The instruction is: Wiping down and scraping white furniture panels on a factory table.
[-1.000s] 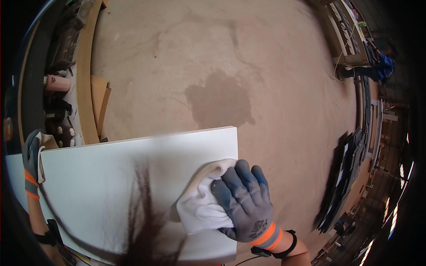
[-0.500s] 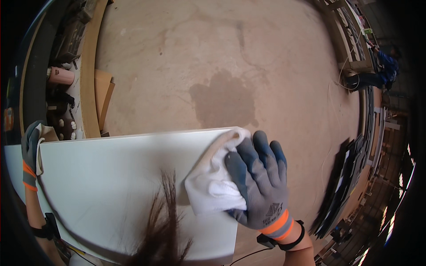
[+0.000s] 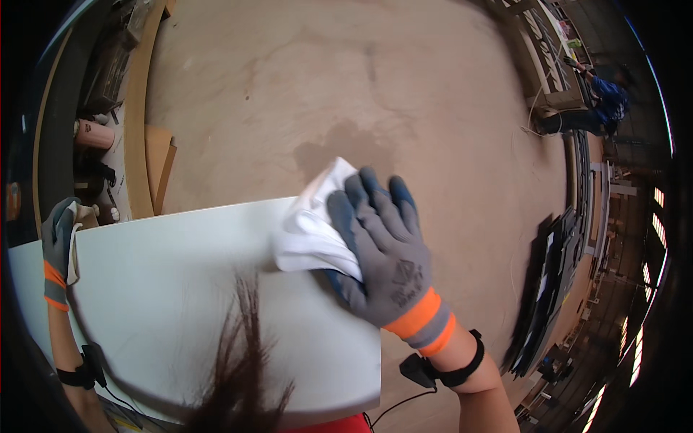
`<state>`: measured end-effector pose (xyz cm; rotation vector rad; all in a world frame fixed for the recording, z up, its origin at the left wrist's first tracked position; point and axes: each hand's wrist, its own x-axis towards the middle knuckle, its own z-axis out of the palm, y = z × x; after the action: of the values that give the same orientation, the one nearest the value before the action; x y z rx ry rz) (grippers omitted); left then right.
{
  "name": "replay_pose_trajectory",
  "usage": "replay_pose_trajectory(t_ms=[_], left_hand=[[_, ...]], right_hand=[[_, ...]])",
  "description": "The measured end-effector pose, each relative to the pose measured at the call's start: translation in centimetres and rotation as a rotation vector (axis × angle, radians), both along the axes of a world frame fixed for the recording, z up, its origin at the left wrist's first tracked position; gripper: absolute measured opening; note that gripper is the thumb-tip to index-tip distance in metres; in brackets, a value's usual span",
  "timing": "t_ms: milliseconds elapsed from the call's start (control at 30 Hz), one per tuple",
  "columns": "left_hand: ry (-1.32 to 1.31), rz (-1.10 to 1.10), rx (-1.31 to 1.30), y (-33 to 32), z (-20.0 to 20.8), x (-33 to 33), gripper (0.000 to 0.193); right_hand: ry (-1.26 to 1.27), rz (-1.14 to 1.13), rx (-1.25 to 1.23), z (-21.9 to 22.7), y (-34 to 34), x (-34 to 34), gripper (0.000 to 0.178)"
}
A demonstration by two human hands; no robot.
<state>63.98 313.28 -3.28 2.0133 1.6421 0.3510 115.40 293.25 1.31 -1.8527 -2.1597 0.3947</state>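
Observation:
A wide, flat white panel [image 3: 166,289] lies before me. My right hand [image 3: 382,252], in a grey glove with blue-dipped fingers and an orange cuff, closes on a crumpled white cloth [image 3: 314,231] near the panel's far right corner. Part of this cloth sticks out past the far edge, and its thumb side is partly hidden. At the panel's left end, my left hand [image 3: 58,242], gloved alike, bends over the edge with a beige cloth [image 3: 74,249] in its grip. Its fingertips are hard to make out. Dark strands of hair hang blurred before the panel.
Left of the panel stands a shelf with a wooden edge board [image 3: 137,108], holding a pink cylinder [image 3: 94,135]. Cardboard [image 3: 157,162] leans there. Dark stacked strips [image 3: 548,289] lie at right. A person in blue [image 3: 606,101] works at a rack, far right. Thin cables trail from my wrist straps.
My right hand and the white cloth have moved left and toward the far edge, and the cloth has changed its folds. My left hand stays at the panel's left end. The view has shifted slightly.

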Motion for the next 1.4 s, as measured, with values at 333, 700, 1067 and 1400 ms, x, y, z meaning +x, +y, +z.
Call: replay_pose_trajectory(t_ms=[333, 700, 1067, 1400], left_hand=[[-0.085, 0.001, -0.02, -0.5, 0.3, 2.5, 0.034], [-0.048, -0.018, -0.023, 0.4, 1.0, 2.0, 0.031], [0.201, -0.248, 0.371, -3.8, 4.3, -2.2, 0.037], [0.176, 0.144, 0.565, -4.9, 1.4, -28.0, 0.036]], right_hand=[[0.349, 0.258, 0.081, -4.9, 6.9, -17.3, 0.066], [0.386, 0.313, 0.102, -3.7, 7.9, -20.9, 0.067], [-0.011, 0.323, 0.047, 1.1, 5.5, -20.8, 0.07], [0.472, 0.266, -0.051, 2.8, 6.2, -36.6, 0.064]])
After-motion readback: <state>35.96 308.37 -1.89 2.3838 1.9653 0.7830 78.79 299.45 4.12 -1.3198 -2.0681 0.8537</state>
